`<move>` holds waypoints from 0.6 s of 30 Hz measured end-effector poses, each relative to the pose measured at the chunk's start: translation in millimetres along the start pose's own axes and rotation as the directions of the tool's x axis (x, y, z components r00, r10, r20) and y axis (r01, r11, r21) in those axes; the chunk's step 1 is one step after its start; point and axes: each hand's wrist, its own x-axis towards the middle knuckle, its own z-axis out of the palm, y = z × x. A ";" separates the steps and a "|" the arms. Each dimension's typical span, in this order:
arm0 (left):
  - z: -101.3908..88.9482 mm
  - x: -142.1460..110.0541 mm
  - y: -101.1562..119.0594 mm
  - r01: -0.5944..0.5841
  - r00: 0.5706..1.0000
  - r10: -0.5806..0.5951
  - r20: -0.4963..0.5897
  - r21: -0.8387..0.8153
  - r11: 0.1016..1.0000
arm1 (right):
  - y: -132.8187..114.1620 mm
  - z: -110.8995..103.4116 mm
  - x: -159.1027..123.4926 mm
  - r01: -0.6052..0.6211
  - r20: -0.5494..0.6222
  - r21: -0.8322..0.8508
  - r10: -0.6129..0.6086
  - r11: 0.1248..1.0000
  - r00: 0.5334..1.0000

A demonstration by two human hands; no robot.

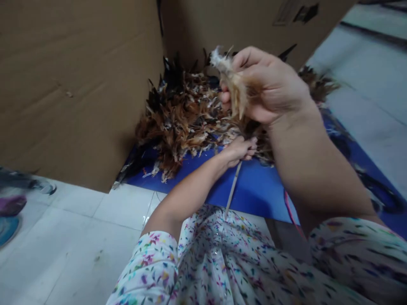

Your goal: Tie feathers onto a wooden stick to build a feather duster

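A small bunch of feathers (pixel 238 91) is pinched by the right hand (pixel 270 87) and is held raised above the feather pile (pixel 187 114), which is spread on the blue bench (pixel 257 186). By the curled left hand (pixel 240 150), a thin stick (pixel 233 186) is gripped, beside the pile.

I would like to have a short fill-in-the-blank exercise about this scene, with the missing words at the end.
1. The person's raised right hand holds a small bunch of pale, soft ____.
2. The thin, straight grey stick meets the lower hand, which is the person's ____ hand.
3. The flat, smooth surface under the loose, mostly brown feather pile is coloured ____.
4. The tall, brown panels beside this pile are made of ____.

Missing words: feathers; left; blue; cardboard.
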 end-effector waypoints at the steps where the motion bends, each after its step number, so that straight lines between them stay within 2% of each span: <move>1: -0.3 0.6 -0.8 -0.017 0.999 0.014 0.045 0.062 0.998 | -3.6 -11.0 -9.9 0.035 -0.050 -0.027 -0.037 0.999 0.998; 4: -2.8 2.3 -0.9 -0.080 0.990 0.062 0.124 0.146 0.986 | -5.5 -46.1 -38.8 0.151 -0.171 -0.097 -0.166 0.984 0.971; 6: -4.8 4.0 -1.0 -0.077 0.990 0.056 0.128 0.162 0.984 | 1.1 -70.2 -56.6 0.186 -0.231 -0.129 -0.212 0.974 0.950; 10: -7.2 7.5 -3.4 -0.063 0.988 0.039 0.147 0.163 0.985 | 29.9 -109.7 -86.0 0.100 -0.337 -0.063 -0.116 0.993 0.934; 14: -6.7 7.7 -5.3 -0.019 0.987 0.001 0.159 0.111 0.994 | 64.2 -129.7 -101.0 0.086 -0.373 0.071 -0.053 0.994 0.926; 18: -6.3 7.6 -5.1 0.032 0.983 -0.042 0.178 0.059 0.998 | 82.2 -138.8 -103.3 0.034 -0.414 -0.012 -0.036 0.999 0.910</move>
